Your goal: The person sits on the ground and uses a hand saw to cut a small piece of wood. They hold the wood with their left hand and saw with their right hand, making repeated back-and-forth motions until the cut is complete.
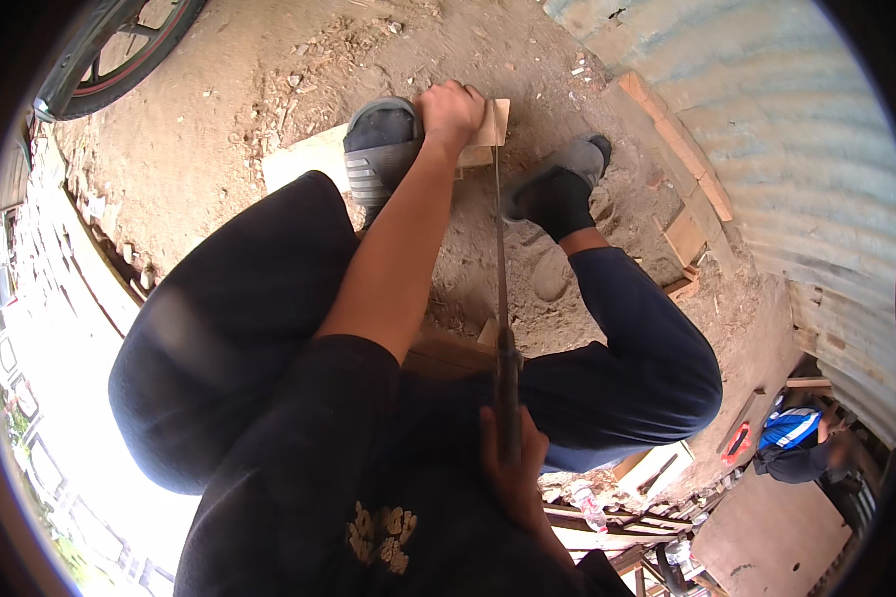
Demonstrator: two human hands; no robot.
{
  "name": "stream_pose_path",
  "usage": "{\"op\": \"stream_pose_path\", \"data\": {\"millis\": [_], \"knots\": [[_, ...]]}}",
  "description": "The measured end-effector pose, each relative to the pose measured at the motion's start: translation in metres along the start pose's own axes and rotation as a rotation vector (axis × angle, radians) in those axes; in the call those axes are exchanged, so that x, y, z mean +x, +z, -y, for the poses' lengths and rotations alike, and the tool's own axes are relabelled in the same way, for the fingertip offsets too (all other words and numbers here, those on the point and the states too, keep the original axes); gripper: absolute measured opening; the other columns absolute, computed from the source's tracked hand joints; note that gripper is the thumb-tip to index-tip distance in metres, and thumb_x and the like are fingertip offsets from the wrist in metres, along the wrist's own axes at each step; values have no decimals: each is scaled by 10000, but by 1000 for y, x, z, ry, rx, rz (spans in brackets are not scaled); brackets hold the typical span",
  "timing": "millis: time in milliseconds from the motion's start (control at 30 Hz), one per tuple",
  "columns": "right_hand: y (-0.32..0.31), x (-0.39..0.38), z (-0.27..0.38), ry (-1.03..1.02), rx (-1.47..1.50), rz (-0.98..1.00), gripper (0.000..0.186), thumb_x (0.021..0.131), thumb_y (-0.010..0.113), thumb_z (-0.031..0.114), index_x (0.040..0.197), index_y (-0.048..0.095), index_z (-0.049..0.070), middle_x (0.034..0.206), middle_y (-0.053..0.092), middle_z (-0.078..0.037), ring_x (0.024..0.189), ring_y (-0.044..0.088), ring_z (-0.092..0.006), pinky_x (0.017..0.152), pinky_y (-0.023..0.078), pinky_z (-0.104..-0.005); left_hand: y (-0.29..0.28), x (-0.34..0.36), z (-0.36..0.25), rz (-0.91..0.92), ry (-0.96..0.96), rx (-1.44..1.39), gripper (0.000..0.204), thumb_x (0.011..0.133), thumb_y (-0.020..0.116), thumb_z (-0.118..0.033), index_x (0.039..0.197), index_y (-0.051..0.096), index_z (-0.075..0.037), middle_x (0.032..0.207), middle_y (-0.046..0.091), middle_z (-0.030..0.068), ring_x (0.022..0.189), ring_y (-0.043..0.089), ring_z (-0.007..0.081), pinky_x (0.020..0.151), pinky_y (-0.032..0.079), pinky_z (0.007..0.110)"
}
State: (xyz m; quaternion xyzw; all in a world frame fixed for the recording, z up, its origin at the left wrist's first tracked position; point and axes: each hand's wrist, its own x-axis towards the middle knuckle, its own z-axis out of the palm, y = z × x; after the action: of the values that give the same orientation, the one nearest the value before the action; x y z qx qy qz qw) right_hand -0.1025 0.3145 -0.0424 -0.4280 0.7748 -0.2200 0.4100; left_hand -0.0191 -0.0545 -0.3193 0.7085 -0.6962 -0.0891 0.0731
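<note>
My right hand [516, 463] is wrapped around the dark handle of a handsaw [501, 249], held low in front of my body. Its thin blade, seen nearly edge-on, runs away from me, and its far part meets a pale wooden board [495, 123] near the board's right end. Just left of the blade, my left hand [453, 111] is closed over the board and presses on it. My left foot, in a grey sandal [380, 159], stands on the same board. Whether the teeth are in a cut is too small to tell.
My right foot, in another grey sandal [582, 164], rests on dirt right of the blade. A wheel [129, 60] stands at the far left. Wooden strips [682, 149] lie along a corrugated metal wall [816, 179]. Another person [806, 443] is at the lower right, near a plywood sheet [772, 532].
</note>
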Motion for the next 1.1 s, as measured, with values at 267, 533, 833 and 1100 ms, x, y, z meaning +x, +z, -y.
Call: {"op": "stream_pose_path", "data": {"millis": [267, 533, 833, 1100], "knots": [[4, 55, 10, 21, 224, 8, 177, 926, 662, 90, 802, 568, 5, 609, 542, -57, 562, 474, -46, 477, 383, -276, -9, 8, -5, 31, -187, -153, 451, 890, 433, -312, 902, 728, 29, 932, 695, 282, 936, 689, 411, 865, 529, 468], [1, 46, 6, -25, 161, 18, 210, 938, 656, 119, 795, 554, 4, 596, 528, -55, 571, 461, -42, 494, 393, -273, -9, 9, -6, 34, -179, -167, 430, 876, 448, -308, 878, 740, 8, 886, 690, 292, 882, 695, 426, 846, 541, 469], [8, 50, -4, -77, 244, -35, 192, 936, 662, 125, 814, 584, 0, 587, 523, -36, 555, 461, -42, 485, 384, -263, -3, 7, -8, -12, -200, -135, 409, 875, 468, -316, 891, 733, -4, 867, 705, 260, 854, 704, 411, 830, 534, 484], [15, 61, 3, -123, 217, -55, 211, 929, 663, 95, 775, 559, -5, 547, 491, -47, 514, 452, -50, 463, 371, -276, 38, 20, 19, -171, -140, 73, 434, 881, 460, -331, 881, 711, 23, 891, 704, 261, 877, 704, 397, 809, 536, 476]]}}
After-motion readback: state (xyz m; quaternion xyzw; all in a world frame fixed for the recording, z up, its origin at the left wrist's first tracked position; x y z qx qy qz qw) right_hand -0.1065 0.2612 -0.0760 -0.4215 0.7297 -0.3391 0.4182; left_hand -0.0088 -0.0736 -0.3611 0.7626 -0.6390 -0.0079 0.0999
